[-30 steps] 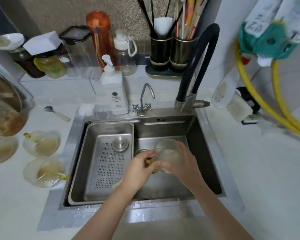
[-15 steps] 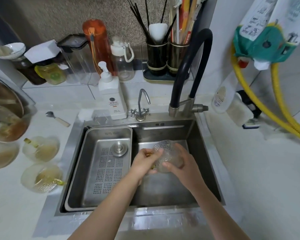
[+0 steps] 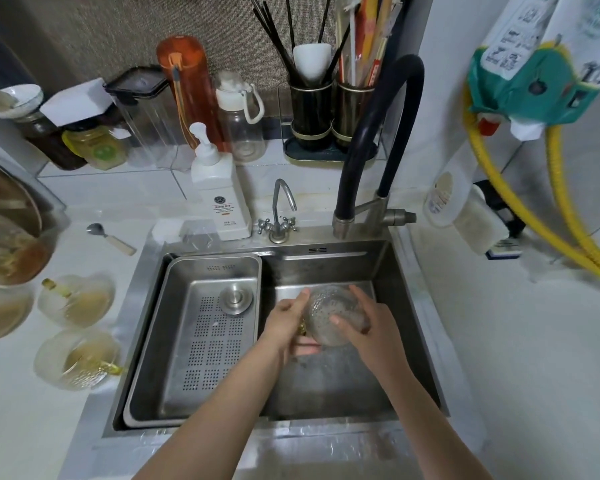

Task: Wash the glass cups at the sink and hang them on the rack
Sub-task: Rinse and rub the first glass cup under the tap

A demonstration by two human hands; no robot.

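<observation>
Head view looks down on a white desk (image 3: 534, 358) with a steel sink (image 3: 412, 306) let into it, set against a white tiled ledge and a speckled brown wall. A perforated steel tray (image 3: 173, 341) fills the left part of the sink, with one round drain plug (image 3: 236, 298) lying on it. At the back rim stand two taps: a small chrome tap (image 3: 280, 213) and a tall black-hosed faucet (image 3: 378, 140). One white pump bottle (image 3: 218, 192) stands just left of the small tap.

Over the right part of the basin, both hands close around one textured glass cup (image 3: 329, 311). The left hand (image 3: 284, 323) grips its left side, where a gold handle shows, and the right hand (image 3: 367, 330) wraps its fingers over the right side. The cup is held clear of the basin floor.

On the desk left of the sink lie three more dirty glass cups (image 3: 76, 299) with yellowish residue, and one small spoon (image 3: 109, 237) behind them. Part of a large bowl shows at the left edge. On the ledge stand two dark utensil holders (image 3: 329, 112) packed with chopsticks, one orange bottle (image 3: 187, 84), one clear bottle with a white cap (image 3: 239, 123), and several jars. Two yellow hoses (image 3: 520, 209) run down the right wall.
</observation>
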